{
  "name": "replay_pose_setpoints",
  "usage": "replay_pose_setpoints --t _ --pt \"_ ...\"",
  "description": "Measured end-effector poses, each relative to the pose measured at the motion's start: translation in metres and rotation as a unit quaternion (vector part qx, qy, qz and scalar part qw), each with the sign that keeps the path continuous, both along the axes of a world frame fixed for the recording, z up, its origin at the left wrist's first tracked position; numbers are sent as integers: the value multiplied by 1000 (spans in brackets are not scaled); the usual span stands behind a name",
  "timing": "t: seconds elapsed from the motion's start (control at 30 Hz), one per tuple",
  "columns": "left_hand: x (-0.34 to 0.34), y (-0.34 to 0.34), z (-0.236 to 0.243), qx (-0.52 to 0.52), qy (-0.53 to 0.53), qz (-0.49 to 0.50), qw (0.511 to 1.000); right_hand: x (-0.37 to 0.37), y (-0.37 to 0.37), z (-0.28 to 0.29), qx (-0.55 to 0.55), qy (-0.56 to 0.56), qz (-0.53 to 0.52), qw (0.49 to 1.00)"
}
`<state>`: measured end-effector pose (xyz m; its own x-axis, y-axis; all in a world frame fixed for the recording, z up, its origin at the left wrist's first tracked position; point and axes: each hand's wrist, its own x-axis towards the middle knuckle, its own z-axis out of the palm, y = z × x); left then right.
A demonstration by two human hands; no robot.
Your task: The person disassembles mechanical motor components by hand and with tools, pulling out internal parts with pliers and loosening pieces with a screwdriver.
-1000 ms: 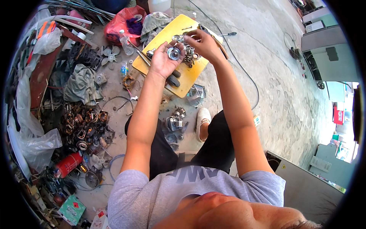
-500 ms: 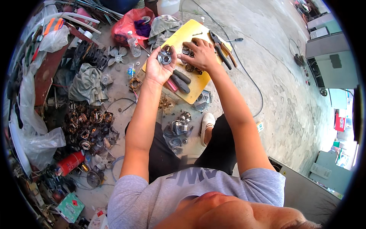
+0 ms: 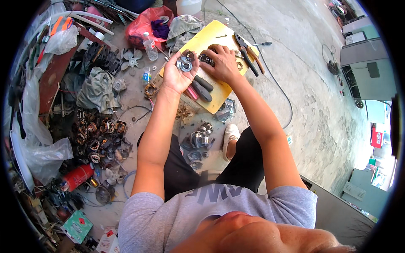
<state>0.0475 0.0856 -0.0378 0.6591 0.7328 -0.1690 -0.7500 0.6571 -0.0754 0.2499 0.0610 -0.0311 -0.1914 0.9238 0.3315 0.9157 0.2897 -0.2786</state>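
Note:
My left hand (image 3: pixel 175 81) is palm up over the left part of a yellow board (image 3: pixel 218 99), fingers curled up around a round silvery metal part (image 3: pixel 184 65) and a darker ring-like piece. Beside it, palm down, my right hand (image 3: pixel 225 66) has its fingers bent round a cluster of small dark metal parts (image 3: pixel 205 60) on the board. A brass-coloured ring (image 3: pixel 239 65) shows just right of that hand. Below the hands, thick dark tool handles (image 3: pixel 203 90) and a pink handle (image 3: pixel 191 92) rest on the board. Long-handled pliers (image 3: pixel 248 57) lie across its right edge.
Silvery metal parts (image 3: pixel 199 140) lie on the floor between my legs. At left are a heap of copper-wound motor parts (image 3: pixel 95 139), a grey cloth (image 3: pixel 97 90) and a red cylinder (image 3: pixel 79 177). A plastic bottle (image 3: pixel 150 48) stands near a red bag (image 3: pixel 137 27). A cable (image 3: pixel 280 90) curves along the right.
My right hand has shifted slightly and its fingers have curled down more over the dark parts, uncovering the brass-coloured ring. The left hand still holds the round metal part, nearly in place.

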Motion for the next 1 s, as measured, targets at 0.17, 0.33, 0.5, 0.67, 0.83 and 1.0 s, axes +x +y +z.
replay_pose_setpoints --t 0.17,0.33,0.5,0.67,0.83,1.0 --pt "3 -2 8 -42 34 11 998 -3 -2 4 -3 26 10 1000" --pt "1 -1 0 -11 -1 5 1000 -3 0 2 -8 47 43 998" --pt "2 -1 -3 -5 4 17 1000 -7 0 1 34 45 82 995" --pt "1 1 -3 -6 -10 16 1000 -11 0 4 52 40 64 996" --pt "2 2 -1 16 3 12 1000 -9 4 -3 79 142 23 986" --pt "13 -1 1 -12 110 45 993 -7 17 -10 -9 412 -90 907"
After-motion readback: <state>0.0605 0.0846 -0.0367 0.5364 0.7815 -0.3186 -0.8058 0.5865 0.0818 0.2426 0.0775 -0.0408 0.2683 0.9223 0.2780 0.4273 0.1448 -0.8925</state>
